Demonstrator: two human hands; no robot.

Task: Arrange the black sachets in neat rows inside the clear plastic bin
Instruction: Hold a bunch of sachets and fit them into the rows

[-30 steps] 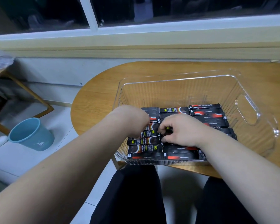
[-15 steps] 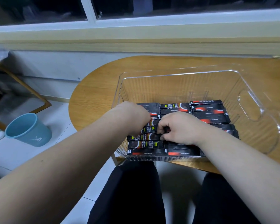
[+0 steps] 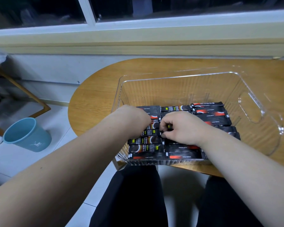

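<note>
At the left of the frame a blue bucket (image 3: 27, 135) stands on the pale floor, beside the rounded end of a wooden table (image 3: 95, 102). In the centre, the left hand (image 3: 134, 118) dips into the near left part of the clear plastic bin (image 3: 252, 89), but its fingers are hidden behind the wrist, so I cannot tell how they lie. Touching it on the right, the right hand (image 3: 182, 126) has its fingers curled down and seems to pinch one of the black sachets (image 3: 210, 115), which lie flat in three side-by-side rows across the bin's floor, towards the near wall.
</note>
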